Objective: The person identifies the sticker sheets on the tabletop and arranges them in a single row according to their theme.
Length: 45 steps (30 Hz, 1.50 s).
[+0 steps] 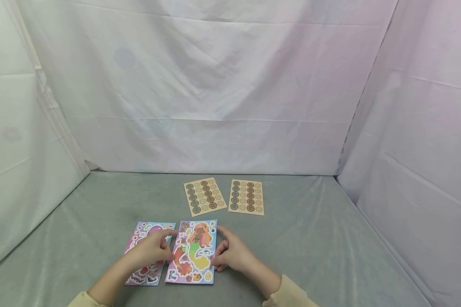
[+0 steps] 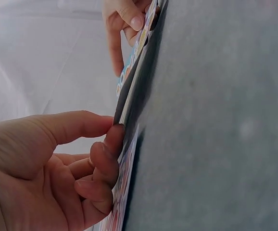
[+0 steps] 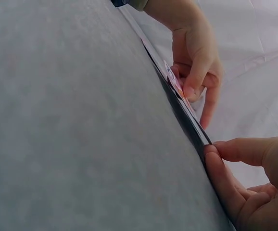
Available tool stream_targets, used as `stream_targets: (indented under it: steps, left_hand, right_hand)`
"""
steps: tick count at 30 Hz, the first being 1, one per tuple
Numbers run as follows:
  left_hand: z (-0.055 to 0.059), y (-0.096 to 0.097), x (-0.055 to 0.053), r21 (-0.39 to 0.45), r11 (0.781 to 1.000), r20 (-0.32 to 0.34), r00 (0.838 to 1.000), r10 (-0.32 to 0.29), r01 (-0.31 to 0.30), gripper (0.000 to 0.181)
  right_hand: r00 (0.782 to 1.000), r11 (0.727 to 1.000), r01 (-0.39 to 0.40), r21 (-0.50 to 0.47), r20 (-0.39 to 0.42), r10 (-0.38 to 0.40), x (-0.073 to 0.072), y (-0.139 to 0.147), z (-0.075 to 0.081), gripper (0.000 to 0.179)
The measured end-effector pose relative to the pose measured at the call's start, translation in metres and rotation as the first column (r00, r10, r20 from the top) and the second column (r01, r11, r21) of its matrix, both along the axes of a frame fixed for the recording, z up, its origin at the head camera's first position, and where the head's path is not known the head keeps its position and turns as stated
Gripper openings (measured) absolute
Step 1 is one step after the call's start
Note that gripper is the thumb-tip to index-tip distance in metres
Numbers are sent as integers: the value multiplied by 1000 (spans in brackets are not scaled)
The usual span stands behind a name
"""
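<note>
A mermaid sticker sheet (image 1: 196, 249) with green, yellow and red tails lies at the front of the table between both hands. At its left edge my left hand (image 1: 150, 250) pinches it between thumb and a finger; the left wrist view shows thin layers (image 2: 129, 96) there, slightly parted. My right hand (image 1: 235, 255) pinches the right edge, its thumb and fingertip (image 3: 211, 150) meeting on the sheet in the right wrist view. Partly hidden beneath the left hand and forearm is a second sticker sheet (image 1: 143, 277), purple and blue.
Farther back lie two tan sheets of round labels, a tilted left one (image 1: 200, 188) and a straighter right one (image 1: 246, 197). Grey cloth covers the table (image 1: 311, 238). White curtains (image 1: 215, 85) hang behind and at both sides.
</note>
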<state>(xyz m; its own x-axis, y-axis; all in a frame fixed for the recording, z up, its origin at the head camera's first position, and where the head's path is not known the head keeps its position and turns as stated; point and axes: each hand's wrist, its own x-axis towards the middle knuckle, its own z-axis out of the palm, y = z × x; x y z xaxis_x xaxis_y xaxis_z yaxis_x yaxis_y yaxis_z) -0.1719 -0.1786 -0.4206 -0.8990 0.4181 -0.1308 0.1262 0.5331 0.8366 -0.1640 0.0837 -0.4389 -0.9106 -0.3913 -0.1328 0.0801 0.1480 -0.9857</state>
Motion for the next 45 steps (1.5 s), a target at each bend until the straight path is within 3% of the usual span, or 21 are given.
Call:
stream_targets:
  steps: [23, 32, 40, 45]
  left_hand:
    - [1, 1, 2, -62, 997, 7, 999, 47, -46, 68]
    - [2, 3, 3, -82, 995, 24, 997, 67, -64, 73]
    - [1, 3, 2, -81, 996, -7, 999, 34, -34, 70]
    - [1, 5, 3, -109, 991, -15, 997, 72, -74, 72]
  right_hand:
    - [1000, 994, 4, 110, -24, -2, 1, -9, 2, 98]
    - [999, 974, 6, 228, -46, 5, 0, -10, 3, 98]
    - [996, 955, -31, 296, -71, 55, 2, -10, 7, 85]
    - [996, 944, -48, 325, -59, 71, 3, -10, 10, 87]
